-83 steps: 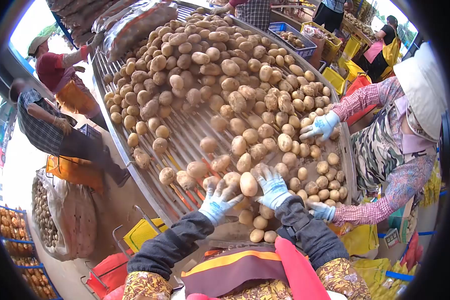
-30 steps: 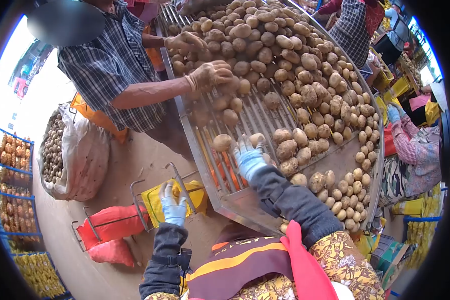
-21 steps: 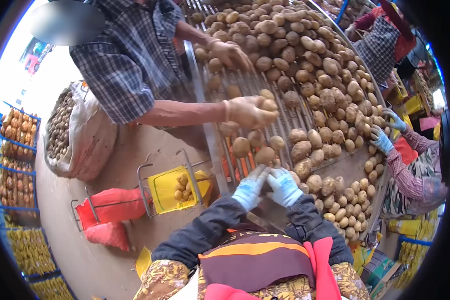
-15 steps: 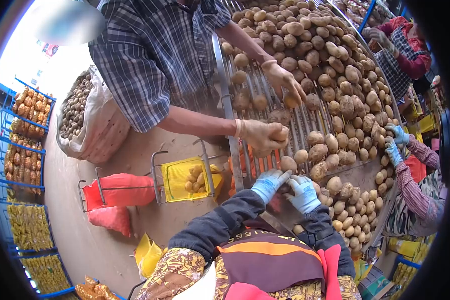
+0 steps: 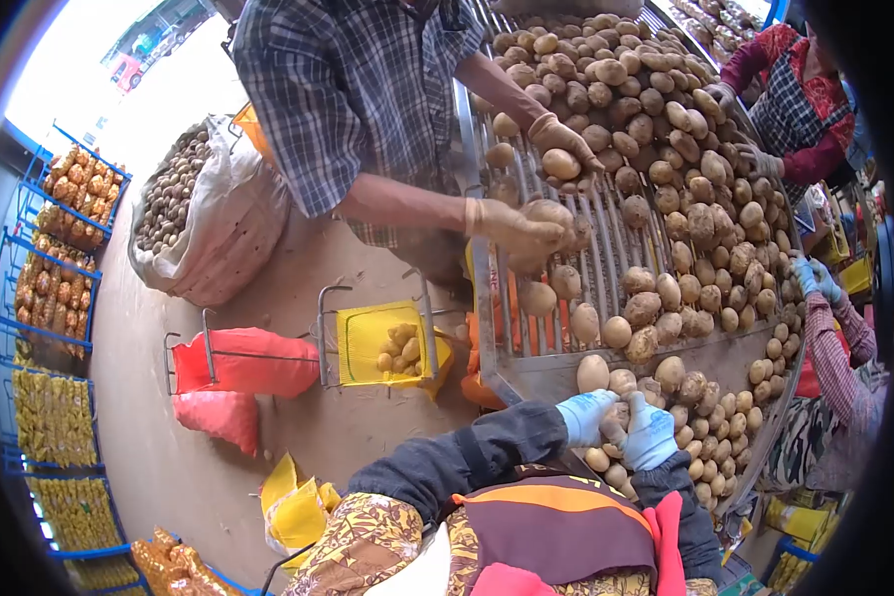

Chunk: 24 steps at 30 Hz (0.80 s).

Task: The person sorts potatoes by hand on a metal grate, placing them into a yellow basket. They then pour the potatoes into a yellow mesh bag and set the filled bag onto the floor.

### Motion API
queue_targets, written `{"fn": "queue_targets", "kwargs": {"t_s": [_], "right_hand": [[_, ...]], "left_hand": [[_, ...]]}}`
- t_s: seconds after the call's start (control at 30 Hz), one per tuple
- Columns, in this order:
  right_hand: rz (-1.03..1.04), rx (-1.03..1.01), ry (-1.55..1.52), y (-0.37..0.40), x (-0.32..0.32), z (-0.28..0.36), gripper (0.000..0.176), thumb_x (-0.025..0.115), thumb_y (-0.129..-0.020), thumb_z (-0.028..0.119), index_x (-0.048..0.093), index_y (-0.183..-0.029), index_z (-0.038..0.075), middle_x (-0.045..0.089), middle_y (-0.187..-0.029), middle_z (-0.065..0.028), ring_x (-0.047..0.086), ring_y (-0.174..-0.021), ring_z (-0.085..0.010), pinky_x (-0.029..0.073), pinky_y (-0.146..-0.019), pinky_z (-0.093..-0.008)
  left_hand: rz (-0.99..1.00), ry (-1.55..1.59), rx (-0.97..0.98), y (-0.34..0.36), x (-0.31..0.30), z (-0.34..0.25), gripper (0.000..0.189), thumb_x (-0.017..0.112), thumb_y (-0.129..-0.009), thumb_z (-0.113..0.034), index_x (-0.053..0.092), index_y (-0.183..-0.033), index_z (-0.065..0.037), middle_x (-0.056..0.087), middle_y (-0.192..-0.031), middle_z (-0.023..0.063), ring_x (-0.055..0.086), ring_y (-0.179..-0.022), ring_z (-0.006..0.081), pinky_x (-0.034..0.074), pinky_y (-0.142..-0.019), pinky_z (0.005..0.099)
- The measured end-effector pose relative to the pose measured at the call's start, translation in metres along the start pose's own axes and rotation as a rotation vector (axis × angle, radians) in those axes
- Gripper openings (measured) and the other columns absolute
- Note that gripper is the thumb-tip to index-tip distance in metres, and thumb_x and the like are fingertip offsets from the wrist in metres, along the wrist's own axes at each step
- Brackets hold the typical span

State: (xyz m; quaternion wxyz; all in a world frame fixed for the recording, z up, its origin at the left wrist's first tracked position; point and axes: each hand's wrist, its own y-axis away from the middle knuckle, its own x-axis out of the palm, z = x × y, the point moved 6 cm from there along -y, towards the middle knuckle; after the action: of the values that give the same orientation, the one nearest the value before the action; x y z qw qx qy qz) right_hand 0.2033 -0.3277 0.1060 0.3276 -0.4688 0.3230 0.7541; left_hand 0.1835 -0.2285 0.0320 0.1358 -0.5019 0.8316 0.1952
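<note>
- the left hand (image 5: 586,415), in a pale blue glove with dirty fingertips, reaches in over the near edge of the table (image 5: 526,375), fingers bent towards the other hand.
- the right hand (image 5: 650,437), gloved the same way, is close beside it, its fingers pointing up and inwards among the potatoes (image 5: 705,385).
- the fingers of both hands come together just below a dusty potato (image 5: 623,383); from here i can't tell whether either grip has closed on anything.
- the potatoes lie on the table, loosely packed beside and beyond the hands, and piled thickly towards the far end, with metal slats showing on the wearer's left.
- across from there, a person in a checked shirt (image 5: 343,99) leans over the slats. one tan glove (image 5: 512,226) is at a blurred potato (image 5: 549,219); the other glove (image 5: 566,142) is over a pale potato (image 5: 560,164).
- on the far right, another worker's blue gloves (image 5: 815,278) are at the table's edge, and past them someone in a dark checked apron (image 5: 797,119) has their hands by the pile.
- on the floor to the wearer's left, a yellow bag (image 5: 358,348) hangs open in a metal frame with a few potatoes in it, next to a red bag (image 5: 258,360).
- behind those stands a big whitish sack (image 5: 238,219) full of potatoes, near a blue rack (image 5: 50,328) of filled bags.
</note>
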Motion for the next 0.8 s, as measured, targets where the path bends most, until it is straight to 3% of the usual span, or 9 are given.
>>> {"fn": "queue_targets", "kwargs": {"t_s": [0.07,0.2,0.27,0.3,0.37,0.6,0.7,0.73,0.8], "right_hand": [[-0.037,-0.043,-0.038,0.002,0.000,0.000,0.046,0.066,-0.080,0.045,0.055,-0.100,0.005,0.066,-0.072,-0.0143,0.066,-0.064,-0.0358,0.052,-0.057,-0.0443],[-0.007,0.027,-0.106,-0.005,0.007,0.003,0.042,0.065,-0.082,0.042,0.055,-0.103,0.007,0.064,-0.074,-0.0182,0.065,-0.069,-0.0376,0.051,-0.060,-0.0450],[0.018,-0.005,0.008,-0.011,0.010,0.008,0.034,0.063,-0.084,0.036,0.055,-0.102,0.008,0.064,-0.076,-0.0164,0.065,-0.068,-0.0369,0.051,-0.061,-0.0457],[0.025,-0.010,0.009,-0.015,0.013,0.008,0.034,0.063,-0.084,0.036,0.055,-0.102,0.008,0.064,-0.076,-0.0164,0.065,-0.068,-0.0369,0.051,-0.061,-0.0457],[-0.179,-0.149,-0.164,-0.018,0.004,0.010,0.023,0.058,-0.088,0.027,0.057,-0.101,0.008,0.063,-0.076,-0.0175,0.064,-0.071,-0.0365,0.050,-0.063,-0.0447],[-0.068,0.232,-0.305,-0.019,0.017,-0.043,0.020,0.049,-0.097,0.023,0.058,-0.094,0.005,0.063,-0.077,-0.0168,0.063,-0.071,-0.0361,0.050,-0.064,-0.0416],[-0.073,0.232,-0.440,-0.028,0.011,-0.044,0.028,0.043,-0.101,0.027,0.058,-0.092,0.005,0.064,-0.079,-0.0144,0.064,-0.072,-0.0278,0.050,-0.065,-0.0386],[-0.051,0.125,-0.569,-0.040,0.035,-0.071,0.032,0.044,-0.101,0.031,0.059,-0.092,0.004,0.066,-0.086,-0.0116,0.063,-0.080,-0.0194,0.049,-0.069,-0.0338],[-0.192,0.090,-0.912,-0.055,0.073,-0.086,0.041,0.048,-0.099,0.041,0.060,-0.092,0.002,0.058,-0.080,-0.0009,0.053,-0.079,-0.0134,0.046,-0.074,-0.0283]], "left_hand": [[0.001,0.034,-0.010,0.003,0.001,-0.002,0.063,0.081,-0.063,-0.021,0.054,-0.117,-0.001,0.061,-0.111,0.0215,0.060,-0.106,0.0376,0.049,-0.089,0.0415],[-0.040,0.279,-0.063,0.002,0.023,0.030,0.037,0.060,-0.091,-0.026,0.053,-0.121,-0.004,0.060,-0.113,0.0151,0.057,-0.109,0.0293,0.050,-0.089,0.0413],[-0.051,0.957,-0.391,0.024,0.003,0.013,0.035,0.043,-0.101,-0.032,0.054,-0.122,-0.006,0.060,-0.110,0.0118,0.056,-0.106,0.0247,0.049,-0.088,0.0398],[-0.057,0.964,-0.394,0.025,0.008,0.020,0.035,0.043,-0.101,-0.032,0.054,-0.122,-0.006,0.060,-0.110,0.0118,0.056,-0.106,0.0247,0.049,-0.088,0.0398],[-0.051,1.566,-0.481,0.022,0.035,0.033,0.035,0.044,-0.101,-0.037,0.054,-0.122,-0.011,0.059,-0.109,0.0106,0.056,-0.103,0.0222,0.049,-0.088,0.0371],[-0.218,0.953,-0.302,0.005,0.012,0.012,0.030,0.045,-0.100,-0.045,0.054,-0.107,-0.017,0.062,-0.100,0.0073,0.058,-0.089,0.0209,0.051,-0.076,0.0392],[-0.471,1.268,-0.094,-0.002,0.020,0.014,0.027,0.048,-0.096,-0.050,0.052,-0.104,-0.025,0.061,-0.089,0.0074,0.057,-0.073,0.0231,0.049,-0.064,0.0396],[-0.317,1.633,-0.334,0.008,0.020,-0.001,0.033,0.049,-0.095,-0.051,0.053,-0.111,-0.022,0.061,-0.095,0.0081,0.059,-0.081,0.0240,0.051,-0.070,0.0402],[-0.516,0.353,-0.007,0.014,-0.007,0.014,0.057,0.075,-0.079,-0.013,0.048,-0.128,-0.010,0.058,-0.116,0.0106,0.060,-0.101,0.0209,0.050,-0.088,0.0386]]}}
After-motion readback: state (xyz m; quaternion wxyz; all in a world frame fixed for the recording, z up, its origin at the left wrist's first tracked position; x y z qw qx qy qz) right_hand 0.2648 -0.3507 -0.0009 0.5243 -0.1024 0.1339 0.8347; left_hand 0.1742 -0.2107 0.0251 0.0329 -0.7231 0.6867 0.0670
